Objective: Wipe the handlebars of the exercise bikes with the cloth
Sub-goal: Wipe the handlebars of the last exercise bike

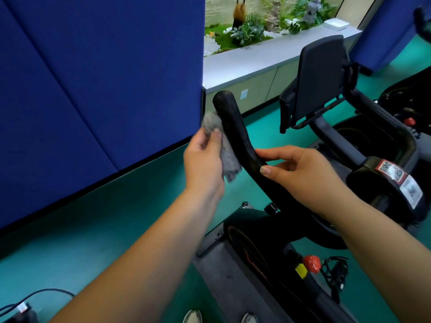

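Note:
A black curved handlebar of an exercise bike rises toward the upper left, its rounded end near the blue panel. My left hand grips a grey cloth and presses it against the left side of the bar's middle. My right hand holds the same bar lower down, thumb and fingers pinching it from the right. The bike's second handlebar runs on the right behind the dark tablet holder.
A blue partition panel stands close on the left. The bike frame with a red knob and a pedal sits below on the green floor. A grey ledge with plants lies behind. Another bike is at the right edge.

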`<action>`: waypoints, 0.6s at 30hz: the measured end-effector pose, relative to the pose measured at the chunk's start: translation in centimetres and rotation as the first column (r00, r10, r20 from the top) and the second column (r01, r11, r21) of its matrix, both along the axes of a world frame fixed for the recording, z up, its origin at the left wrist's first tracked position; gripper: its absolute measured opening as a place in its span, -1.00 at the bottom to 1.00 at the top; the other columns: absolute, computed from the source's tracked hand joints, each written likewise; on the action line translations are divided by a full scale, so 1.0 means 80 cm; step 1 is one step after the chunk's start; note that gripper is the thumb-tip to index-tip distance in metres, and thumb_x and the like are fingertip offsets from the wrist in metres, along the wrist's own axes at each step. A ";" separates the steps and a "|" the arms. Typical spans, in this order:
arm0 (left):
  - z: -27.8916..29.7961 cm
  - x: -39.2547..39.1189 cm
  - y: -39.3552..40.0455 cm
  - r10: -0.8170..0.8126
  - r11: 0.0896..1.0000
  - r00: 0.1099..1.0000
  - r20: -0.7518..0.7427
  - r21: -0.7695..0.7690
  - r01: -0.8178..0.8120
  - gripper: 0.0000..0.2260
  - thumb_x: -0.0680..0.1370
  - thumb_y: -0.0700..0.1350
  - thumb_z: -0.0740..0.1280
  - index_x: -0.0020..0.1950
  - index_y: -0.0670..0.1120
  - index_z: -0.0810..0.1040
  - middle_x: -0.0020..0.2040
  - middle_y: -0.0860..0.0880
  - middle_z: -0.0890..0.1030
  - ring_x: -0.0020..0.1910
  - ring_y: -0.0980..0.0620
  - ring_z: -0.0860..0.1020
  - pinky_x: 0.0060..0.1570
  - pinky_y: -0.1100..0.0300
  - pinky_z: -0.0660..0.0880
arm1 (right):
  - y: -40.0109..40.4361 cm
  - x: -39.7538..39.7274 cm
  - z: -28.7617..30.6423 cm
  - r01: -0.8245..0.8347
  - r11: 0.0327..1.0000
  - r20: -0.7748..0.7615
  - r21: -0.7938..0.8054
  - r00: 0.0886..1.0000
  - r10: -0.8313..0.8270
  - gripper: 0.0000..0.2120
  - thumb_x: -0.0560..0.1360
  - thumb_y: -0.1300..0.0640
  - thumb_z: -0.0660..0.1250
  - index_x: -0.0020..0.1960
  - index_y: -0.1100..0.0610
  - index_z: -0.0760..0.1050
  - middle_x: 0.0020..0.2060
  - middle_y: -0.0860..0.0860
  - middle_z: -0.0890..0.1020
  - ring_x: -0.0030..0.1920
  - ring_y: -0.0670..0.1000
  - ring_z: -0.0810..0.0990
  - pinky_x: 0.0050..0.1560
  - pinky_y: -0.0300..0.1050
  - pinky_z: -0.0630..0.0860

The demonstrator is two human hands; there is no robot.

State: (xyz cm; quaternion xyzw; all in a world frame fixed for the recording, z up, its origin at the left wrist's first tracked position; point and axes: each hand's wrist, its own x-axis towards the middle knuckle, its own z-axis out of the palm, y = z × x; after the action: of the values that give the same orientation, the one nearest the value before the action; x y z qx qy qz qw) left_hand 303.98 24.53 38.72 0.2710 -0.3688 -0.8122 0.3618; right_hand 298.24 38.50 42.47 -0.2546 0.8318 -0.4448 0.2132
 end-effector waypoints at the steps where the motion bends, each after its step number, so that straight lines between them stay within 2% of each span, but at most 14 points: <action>1: 0.007 -0.005 -0.012 -0.018 1.000 0.999 -0.036 0.002 0.018 -0.84 0.62 -0.26 0.17 0.06 -0.18 0.55 -0.09 -0.13 0.67 -0.14 -0.02 0.66 -0.11 0.08 0.61 | 0.000 0.000 -0.001 0.004 1.000 0.003 -0.004 1.000 -0.004 -0.73 0.45 0.16 0.45 0.07 -0.15 0.63 -0.32 0.01 0.71 -0.28 -0.04 0.68 -0.13 -0.09 0.62; 2: 0.012 -0.008 -0.020 -0.036 0.999 0.998 -0.049 0.002 0.037 -0.83 0.63 -0.24 0.16 0.02 -0.16 0.55 -0.16 -0.10 0.67 -0.21 0.00 0.65 -0.19 0.12 0.59 | 0.000 0.000 0.000 0.005 1.000 0.005 -0.006 1.000 -0.005 -0.73 0.45 0.16 0.45 0.07 -0.15 0.63 -0.31 0.02 0.71 -0.27 -0.02 0.69 -0.11 -0.06 0.63; 3: 0.012 -0.009 -0.022 -0.051 0.999 0.998 -0.047 0.002 0.052 -0.83 0.64 -0.23 0.16 0.00 -0.15 0.55 -0.19 -0.08 0.66 -0.22 0.01 0.65 -0.19 0.11 0.59 | 0.000 0.000 -0.001 0.003 1.000 0.004 -0.004 1.000 -0.003 -0.73 0.45 0.16 0.45 0.07 -0.16 0.63 -0.30 0.03 0.71 -0.25 0.02 0.70 -0.09 -0.02 0.64; 5: -0.004 -0.004 -0.007 -0.057 0.998 0.998 0.009 0.015 0.057 -0.85 0.63 -0.22 0.19 0.02 -0.16 0.55 -0.10 -0.13 0.66 -0.12 -0.04 0.63 -0.01 0.01 0.59 | 0.000 0.002 -0.001 -0.001 1.000 0.008 -0.008 1.000 0.001 -0.72 0.45 0.16 0.45 0.08 -0.16 0.63 -0.27 0.06 0.71 -0.19 0.10 0.70 -0.04 0.05 0.64; 6: -0.017 0.003 0.007 -0.065 0.998 0.997 0.050 0.030 0.063 -0.86 0.62 -0.22 0.21 0.04 -0.16 0.56 -0.04 -0.15 0.65 -0.07 -0.06 0.62 0.09 -0.04 0.56 | 0.001 0.003 0.000 -0.001 1.000 0.017 -0.009 1.000 0.001 -0.71 0.45 0.17 0.45 0.08 -0.15 0.63 -0.27 0.06 0.72 -0.18 0.11 0.70 -0.04 0.04 0.64; 8: -0.037 0.018 0.036 -0.095 0.995 0.990 0.104 0.038 0.092 -0.86 0.60 -0.23 0.25 0.01 -0.14 0.60 -0.01 -0.16 0.66 -0.03 -0.08 0.61 0.16 -0.11 0.51 | 0.002 0.004 0.003 -0.011 1.000 0.021 -0.014 1.000 0.011 -0.71 0.45 0.17 0.45 0.07 -0.16 0.62 -0.27 0.07 0.71 -0.18 0.13 0.69 -0.07 -0.02 0.64; 10: -0.039 0.023 0.042 -0.080 0.997 0.992 0.097 0.007 0.080 -0.85 0.57 -0.26 0.27 0.04 -0.13 0.62 -0.02 -0.11 0.68 -0.02 -0.04 0.62 0.12 -0.04 0.54 | 0.001 0.005 0.007 -0.027 1.000 0.018 -0.011 0.999 0.027 -0.71 0.46 0.17 0.44 0.02 -0.21 0.62 -0.28 0.08 0.71 -0.19 0.14 0.69 -0.09 -0.03 0.64; 12: -0.030 0.015 0.023 -0.008 0.999 0.998 0.062 -0.053 0.011 -0.73 0.56 -0.32 0.28 0.23 -0.15 0.55 -0.01 0.01 0.67 0.00 0.08 0.63 0.06 0.15 0.55 | 0.001 0.005 0.009 -0.035 0.999 0.016 -0.006 0.999 0.035 -0.71 0.46 0.17 0.44 -0.02 -0.24 0.61 -0.29 0.08 0.71 -0.20 0.15 0.69 -0.12 -0.02 0.64; 14: -0.013 0.005 0.003 0.052 0.991 0.998 0.045 -0.123 -0.046 -0.63 0.56 -0.34 0.27 0.35 -0.11 0.46 0.04 0.07 0.66 0.04 0.13 0.62 0.08 0.20 0.55 | 0.000 0.006 0.010 -0.028 1.000 0.013 0.002 1.000 0.028 -0.71 0.47 0.17 0.43 -0.02 -0.24 0.61 -0.30 0.09 0.71 -0.20 0.16 0.68 -0.11 0.01 0.65; 16: -0.007 0.005 0.006 0.074 0.982 0.995 0.062 -0.181 -0.062 -0.66 0.57 -0.29 0.27 0.35 -0.10 0.48 0.09 0.03 0.65 0.07 0.11 0.62 0.10 0.18 0.54 | 0.001 0.008 0.010 -0.027 1.000 0.008 -0.003 1.000 0.027 -0.71 0.47 0.17 0.43 -0.01 -0.24 0.61 -0.30 0.11 0.70 -0.21 0.18 0.68 -0.10 0.04 0.65; 18: -0.012 0.015 0.024 0.083 0.978 0.990 0.112 -0.202 -0.059 -0.71 0.59 -0.19 0.27 0.31 -0.06 0.52 0.12 0.08 0.64 0.10 0.16 0.60 0.11 0.22 0.51 | 0.002 0.010 0.009 -0.022 1.000 0.009 -0.018 1.000 0.022 -0.71 0.47 0.17 0.43 0.00 -0.23 0.61 -0.30 0.09 0.71 -0.21 0.15 0.69 -0.12 0.00 0.66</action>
State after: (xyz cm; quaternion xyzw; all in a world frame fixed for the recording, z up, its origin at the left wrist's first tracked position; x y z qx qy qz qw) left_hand 305.21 26.44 37.75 0.2946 -0.4589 -0.7404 0.3930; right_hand 299.01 38.63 43.21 -0.2635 0.8241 -0.4508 0.2194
